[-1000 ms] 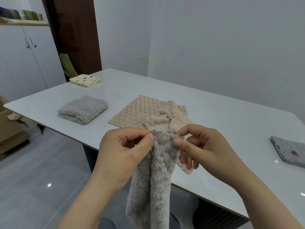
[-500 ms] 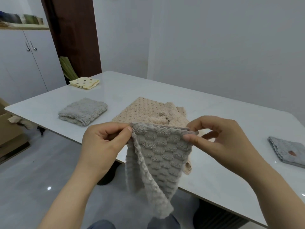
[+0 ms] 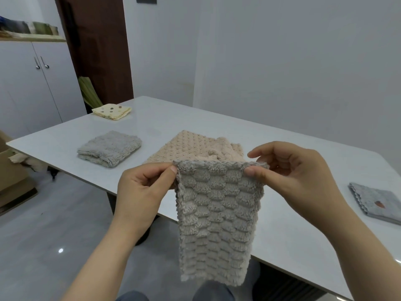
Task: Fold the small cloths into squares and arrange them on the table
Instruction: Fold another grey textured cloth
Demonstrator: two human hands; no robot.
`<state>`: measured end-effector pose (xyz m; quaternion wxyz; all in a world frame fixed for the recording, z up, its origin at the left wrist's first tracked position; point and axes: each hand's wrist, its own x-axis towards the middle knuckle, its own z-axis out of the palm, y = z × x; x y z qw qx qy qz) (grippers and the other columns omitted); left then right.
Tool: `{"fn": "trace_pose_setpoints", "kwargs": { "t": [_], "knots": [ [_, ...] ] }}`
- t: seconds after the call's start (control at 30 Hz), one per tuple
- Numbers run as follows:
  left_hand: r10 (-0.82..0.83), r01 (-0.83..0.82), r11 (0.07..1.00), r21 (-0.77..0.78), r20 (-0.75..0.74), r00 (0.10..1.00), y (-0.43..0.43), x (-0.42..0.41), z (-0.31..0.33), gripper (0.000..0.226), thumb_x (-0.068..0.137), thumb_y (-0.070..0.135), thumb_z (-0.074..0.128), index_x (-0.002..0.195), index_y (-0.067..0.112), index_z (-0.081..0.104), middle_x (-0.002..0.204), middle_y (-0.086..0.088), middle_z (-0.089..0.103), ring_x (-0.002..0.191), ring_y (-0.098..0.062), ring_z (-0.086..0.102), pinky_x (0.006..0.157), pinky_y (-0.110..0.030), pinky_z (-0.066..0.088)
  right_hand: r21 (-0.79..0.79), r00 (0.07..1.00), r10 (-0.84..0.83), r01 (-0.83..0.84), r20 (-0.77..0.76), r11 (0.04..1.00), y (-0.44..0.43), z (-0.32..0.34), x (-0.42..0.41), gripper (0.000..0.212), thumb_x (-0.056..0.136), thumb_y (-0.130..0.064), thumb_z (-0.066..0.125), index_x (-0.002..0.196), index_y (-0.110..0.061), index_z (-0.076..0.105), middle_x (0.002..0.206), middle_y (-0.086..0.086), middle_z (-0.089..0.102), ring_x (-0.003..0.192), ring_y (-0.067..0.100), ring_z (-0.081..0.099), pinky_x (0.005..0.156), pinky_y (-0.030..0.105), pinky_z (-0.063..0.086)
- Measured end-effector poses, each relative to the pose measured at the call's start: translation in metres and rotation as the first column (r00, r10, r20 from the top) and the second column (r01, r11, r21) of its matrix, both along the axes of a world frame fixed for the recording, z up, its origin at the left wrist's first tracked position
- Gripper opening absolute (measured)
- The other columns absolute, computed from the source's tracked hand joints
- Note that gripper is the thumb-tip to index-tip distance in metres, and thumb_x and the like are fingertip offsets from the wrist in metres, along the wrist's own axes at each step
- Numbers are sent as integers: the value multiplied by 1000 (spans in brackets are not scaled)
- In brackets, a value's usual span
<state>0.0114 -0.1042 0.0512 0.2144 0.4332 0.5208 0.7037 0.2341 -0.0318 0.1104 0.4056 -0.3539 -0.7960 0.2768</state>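
- Pulled wider apart vs 0.5 s ago; holding taupe cloth [image 3: 217,218] flat, twist gone.
- L hand [image 3: 141,192]: raised before table [image 3: 195,118] edge, pinching top-left corner w/ thumb + curled forefinger.
- R hand [image 3: 293,177]: same height, pinching top-right corner w/ thumb + forefinger; other fingers loosely curled behind.
- Hanging straight down from fingertips, top edge taut, lower end off table edge, over lap.
- On table behind: crumpled beige cloth [image 3: 191,146]; folded grey cloth [image 3: 109,148] to left; yellow spotted cloth [image 3: 111,111] at far corner; flat grey cloth [image 3: 377,203] far right.
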Motion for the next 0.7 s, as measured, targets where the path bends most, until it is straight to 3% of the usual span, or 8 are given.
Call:
{"fn": "trace_pose_setpoints", "kwargs": {
  "t": [0.07, 0.17, 0.3, 0.4, 0.57, 0.7],
  "knots": [
    [-13, 13, 1000, -4, -19, 1000, 0, 1, 0, 14, 76, 20, 68, 65, 25, 75, 62, -1, 68, 63, -16, 62, 68, -38, 58, -35, 1000, 3, -3, 19, 999, 2, -1, 2, 17, 71, -27, 81, 87, -28, 74, 72, 0, 68, 65, 17, 61, 59, 18, 50],
    [-43, 43, 999, -13, -61, 997, 0, 4, 0, 12, 75, 26, 65, 69, 16, 71, 62, -10, 63, 62, -16, 57, 69, -47, 54, -68, 996, 12, -5, 94, 998, 5, -4, 5, 15, 71, -36, 78, 85, -31, 75, 71, 0, 67, 65, 15, 60, 62, 18, 49],
    [-65, 63, 998, -22, -105, 992, 0, 15, 3, 12, 74, 24, 64, 65, 25, 72, 54, 2, 58, 56, -8, 52, 58, -25, 48, -38, 976, 49, -42, 214, 998, 0, -4, 0, 31, 72, -53, 69, 99, -38, 70, 97, -20, 69, 99, -5, 61, 87, 14, 48],
    [-112, 108, 994, -32, -177, 978, -1, 22, 5, 14, 77, 18, 62, 67, 22, 71, 50, 10, 54, 49, 0, 46, 50, -11, 38, -20, 963, 92, -90, 255, 996, -5, -6, -11, 33, 76, -52, 67, 106, -40, 67, 110, -27, 65, 112, -13, 52, 88, 4, 41],
    [-158, 150, 987, -51, -235, 959, -3, 25, 8, 11, 77, 20, 63, 70, 23, 72, 54, 11, 61, 52, 0, 52, 52, -12, 40, -31, 962, 155, -152, 226, 988, -7, -13, -23, 23, 82, -42, 68, 104, -37, 70, 102, -25, 68, 104, -11, 58, 90, 12, 45],
    [-169, 155, 985, -76, -238, 956, -4, 24, 6, 13, 78, 24, 63, 74, 20, 75, 71, -4, 71, 69, -21, 65, 63, -31, 53, -57, 968, 176, -169, 180, 984, -8, -15, -27, 6, 84, -32, 70, 84, -27, 71, 87, -15, 70, 92, 0, 63, 77, 20, 50]
  ]
}}
